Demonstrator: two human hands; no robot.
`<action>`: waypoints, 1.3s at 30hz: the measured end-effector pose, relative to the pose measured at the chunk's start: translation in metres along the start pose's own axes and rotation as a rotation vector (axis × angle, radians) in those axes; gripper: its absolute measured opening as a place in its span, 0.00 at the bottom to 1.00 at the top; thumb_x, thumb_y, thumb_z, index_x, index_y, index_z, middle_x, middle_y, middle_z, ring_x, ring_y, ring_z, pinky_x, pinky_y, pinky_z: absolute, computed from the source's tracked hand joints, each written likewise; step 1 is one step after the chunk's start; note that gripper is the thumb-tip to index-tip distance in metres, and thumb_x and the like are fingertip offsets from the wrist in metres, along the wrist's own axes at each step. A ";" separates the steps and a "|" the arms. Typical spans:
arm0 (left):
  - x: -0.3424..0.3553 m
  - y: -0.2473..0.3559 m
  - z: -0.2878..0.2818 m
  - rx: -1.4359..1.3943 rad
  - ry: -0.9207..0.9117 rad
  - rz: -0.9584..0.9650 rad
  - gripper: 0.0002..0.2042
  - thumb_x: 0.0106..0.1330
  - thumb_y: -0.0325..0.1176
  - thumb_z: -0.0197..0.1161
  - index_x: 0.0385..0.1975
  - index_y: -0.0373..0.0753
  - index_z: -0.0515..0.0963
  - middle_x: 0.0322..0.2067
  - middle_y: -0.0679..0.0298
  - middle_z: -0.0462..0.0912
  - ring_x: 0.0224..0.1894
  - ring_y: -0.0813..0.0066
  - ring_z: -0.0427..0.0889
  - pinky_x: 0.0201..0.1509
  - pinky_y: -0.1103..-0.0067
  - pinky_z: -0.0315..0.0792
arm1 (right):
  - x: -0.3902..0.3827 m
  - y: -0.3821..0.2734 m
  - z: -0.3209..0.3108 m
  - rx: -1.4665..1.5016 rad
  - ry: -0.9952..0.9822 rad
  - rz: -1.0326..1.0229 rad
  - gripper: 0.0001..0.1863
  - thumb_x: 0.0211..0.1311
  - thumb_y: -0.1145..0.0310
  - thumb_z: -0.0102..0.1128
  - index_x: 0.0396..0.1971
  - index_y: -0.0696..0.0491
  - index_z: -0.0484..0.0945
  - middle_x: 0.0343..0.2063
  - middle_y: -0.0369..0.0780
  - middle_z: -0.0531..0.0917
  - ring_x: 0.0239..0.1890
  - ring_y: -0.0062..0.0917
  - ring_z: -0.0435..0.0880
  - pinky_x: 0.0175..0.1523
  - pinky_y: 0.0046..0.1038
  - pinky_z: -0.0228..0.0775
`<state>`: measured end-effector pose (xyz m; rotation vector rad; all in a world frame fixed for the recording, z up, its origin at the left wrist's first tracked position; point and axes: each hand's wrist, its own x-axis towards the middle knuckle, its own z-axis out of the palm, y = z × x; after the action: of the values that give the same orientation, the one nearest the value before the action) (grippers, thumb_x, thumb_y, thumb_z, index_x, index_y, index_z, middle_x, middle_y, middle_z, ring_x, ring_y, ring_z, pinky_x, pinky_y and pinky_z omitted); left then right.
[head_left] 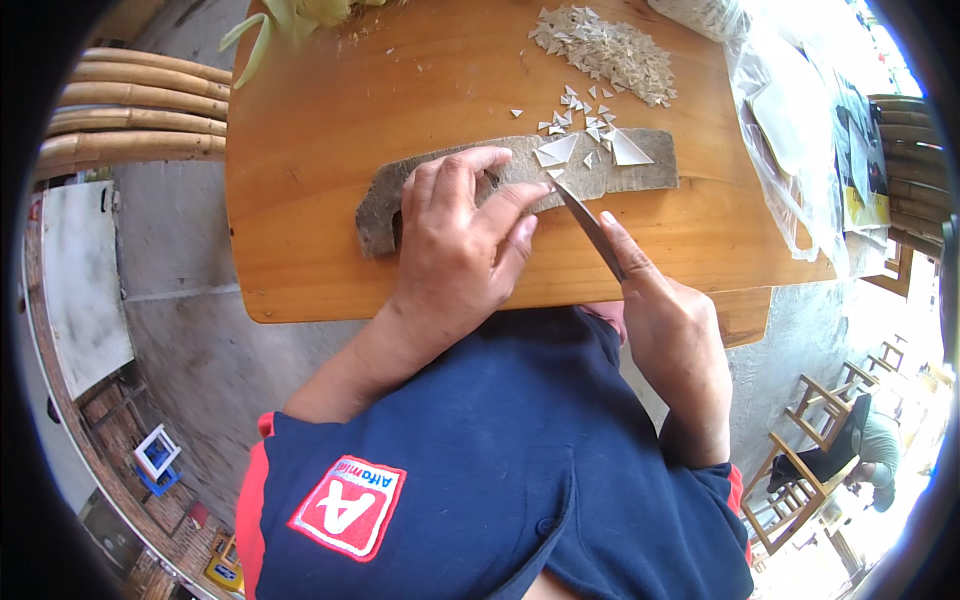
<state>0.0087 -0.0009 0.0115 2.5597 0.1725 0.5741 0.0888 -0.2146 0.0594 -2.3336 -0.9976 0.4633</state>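
Across a varnished orange-brown wooden tabletop point(310, 200) lay a worn grey board point(385, 205). The left hand point(445, 235) rested on it, fingers spread; the right hand point(675, 325) clasped a slim dark metal knife point(597, 235), its tip near white triangular pieces point(630, 149) on the board's right.

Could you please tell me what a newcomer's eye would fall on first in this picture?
Probably the knife in the right hand, its tip close to the left hand over a worn grey board on the wooden table. Next might come the heap of small white pieces beyond the board, toward the table's far side. The translucent plastic bag at the table's right also stands out.
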 end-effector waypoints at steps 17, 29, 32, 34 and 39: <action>0.016 -0.007 0.008 0.079 -0.018 -0.020 0.16 0.62 0.32 0.70 0.50 0.46 0.85 0.47 0.62 0.75 0.49 0.60 0.74 0.56 0.64 0.68 | 0.010 0.010 0.001 -0.137 0.079 0.013 0.39 0.57 0.80 0.65 0.72 0.42 0.71 0.21 0.43 0.79 0.22 0.37 0.82 0.33 0.40 0.78; 0.005 -0.007 0.006 0.055 -0.019 -0.002 0.16 0.62 0.32 0.70 0.51 0.46 0.85 0.51 0.58 0.76 0.52 0.58 0.74 0.58 0.63 0.68 | 0.003 -0.002 0.005 -0.159 0.003 0.033 0.45 0.52 0.82 0.68 0.73 0.40 0.69 0.21 0.43 0.79 0.23 0.38 0.83 0.32 0.41 0.78; 0.003 -0.006 0.006 0.048 -0.020 -0.002 0.16 0.62 0.32 0.70 0.50 0.47 0.85 0.52 0.58 0.76 0.53 0.58 0.74 0.59 0.63 0.68 | 0.002 -0.003 0.002 -0.108 0.059 0.034 0.43 0.54 0.83 0.64 0.73 0.41 0.69 0.20 0.44 0.79 0.22 0.38 0.83 0.32 0.41 0.78; 0.004 -0.004 0.003 0.068 -0.009 0.003 0.16 0.61 0.30 0.71 0.51 0.46 0.86 0.52 0.59 0.77 0.49 0.60 0.74 0.57 0.65 0.69 | 0.004 -0.002 0.001 -0.074 0.069 0.003 0.43 0.55 0.83 0.63 0.74 0.42 0.68 0.20 0.44 0.79 0.22 0.38 0.83 0.32 0.41 0.78; 0.002 -0.005 0.002 0.073 0.000 0.046 0.17 0.61 0.30 0.72 0.51 0.47 0.87 0.53 0.59 0.77 0.48 0.61 0.74 0.57 0.66 0.69 | 0.007 -0.007 0.011 -0.125 0.024 0.041 0.44 0.57 0.83 0.63 0.75 0.43 0.65 0.23 0.47 0.81 0.25 0.41 0.84 0.34 0.41 0.79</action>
<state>0.0118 0.0029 0.0083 2.6405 0.1379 0.5950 0.0842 -0.2015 0.0545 -2.4686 -0.9945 0.3978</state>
